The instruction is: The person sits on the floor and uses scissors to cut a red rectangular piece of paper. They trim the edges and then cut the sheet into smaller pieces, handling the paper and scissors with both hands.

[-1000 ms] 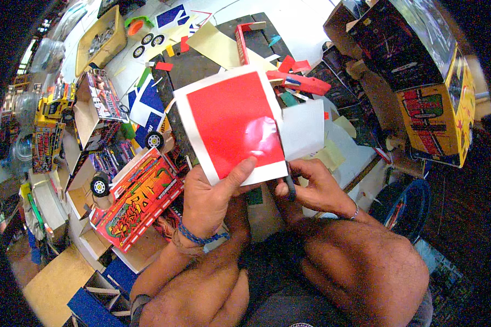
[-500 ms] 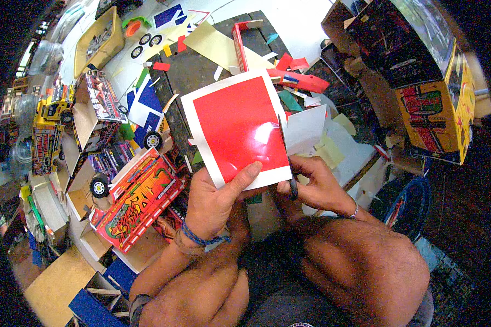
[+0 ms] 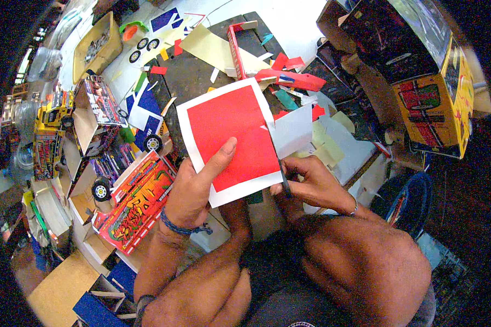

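Observation:
A glossy red sheet [image 3: 229, 136] with a white border is held up in front of my knees. My left hand [image 3: 193, 188] grips its lower left side, thumb lying on the red face and the other fingers hidden behind it. My right hand [image 3: 319, 185] is closed round dark-handled scissors [image 3: 286, 182] at the sheet's lower right edge. The blades run up along that edge and are mostly hidden. A pale white flap [image 3: 293, 131] sticks out to the right beside the cut edge; whether it is still joined to the sheet, I cannot tell.
Paper scraps and a red strip piece [image 3: 292, 79] litter the dark wooden board [image 3: 193, 76] ahead. Toy truck bodies, including an orange-red panel [image 3: 136, 204], crowd the left. A large yellow-and-black model truck [image 3: 433, 111] stands at right. A yellow tub [image 3: 98, 43] is far left.
The sheet has shifted a little left and down, tilting slightly. My left hand has moved left with it, its thumb reaching further up the red face. My right hand moved slightly left.

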A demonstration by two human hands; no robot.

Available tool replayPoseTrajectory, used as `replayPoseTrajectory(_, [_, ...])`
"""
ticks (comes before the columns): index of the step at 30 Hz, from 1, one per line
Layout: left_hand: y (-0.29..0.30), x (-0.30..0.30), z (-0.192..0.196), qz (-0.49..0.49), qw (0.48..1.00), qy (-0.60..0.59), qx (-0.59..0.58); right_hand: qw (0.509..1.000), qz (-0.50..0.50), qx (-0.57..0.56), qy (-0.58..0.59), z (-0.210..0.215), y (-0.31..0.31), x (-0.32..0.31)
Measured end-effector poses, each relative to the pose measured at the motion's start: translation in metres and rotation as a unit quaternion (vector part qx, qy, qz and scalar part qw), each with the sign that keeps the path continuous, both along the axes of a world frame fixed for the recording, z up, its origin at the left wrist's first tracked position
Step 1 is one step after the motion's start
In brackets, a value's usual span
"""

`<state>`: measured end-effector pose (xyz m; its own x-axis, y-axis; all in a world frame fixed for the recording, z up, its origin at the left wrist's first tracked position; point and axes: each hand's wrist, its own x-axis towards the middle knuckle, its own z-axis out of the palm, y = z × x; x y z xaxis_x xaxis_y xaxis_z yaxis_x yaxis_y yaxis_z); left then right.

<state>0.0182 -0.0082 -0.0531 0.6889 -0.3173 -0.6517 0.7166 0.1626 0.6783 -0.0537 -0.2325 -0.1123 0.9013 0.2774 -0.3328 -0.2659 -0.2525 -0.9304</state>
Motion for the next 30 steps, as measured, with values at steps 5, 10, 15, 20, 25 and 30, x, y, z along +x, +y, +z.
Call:
replayPoseTrajectory(5, [0.011,0.019,0.011,-0.077,0.996,0.042,-0.006,0.999,-0.004,0.032,-0.009,-0.006,0.001,-0.003])
replayPoseTrajectory(10, [0.014,0.014,0.008,-0.104,0.995,0.008,-0.008,0.996,-0.04,0.076,-0.021,-0.011,0.007,-0.005])
replayPoseTrajectory(15, [0.01,0.019,0.001,0.016,0.989,0.076,-0.123,0.999,0.007,0.006,-0.052,-0.004,0.001,-0.001])
replayPoseTrajectory(20, [-0.003,0.01,-0.001,0.028,0.997,-0.07,0.018,0.998,0.019,-0.018,-0.061,-0.002,0.0,0.001])
replayPoseTrajectory(25, [-0.014,-0.005,0.002,0.015,0.987,-0.122,0.1,0.998,-0.013,0.005,-0.058,0.0,0.003,-0.002])
replayPoseTrajectory(30, [-0.019,-0.012,0.005,0.025,0.978,-0.151,0.139,0.998,-0.03,0.039,-0.034,-0.006,0.007,-0.004])
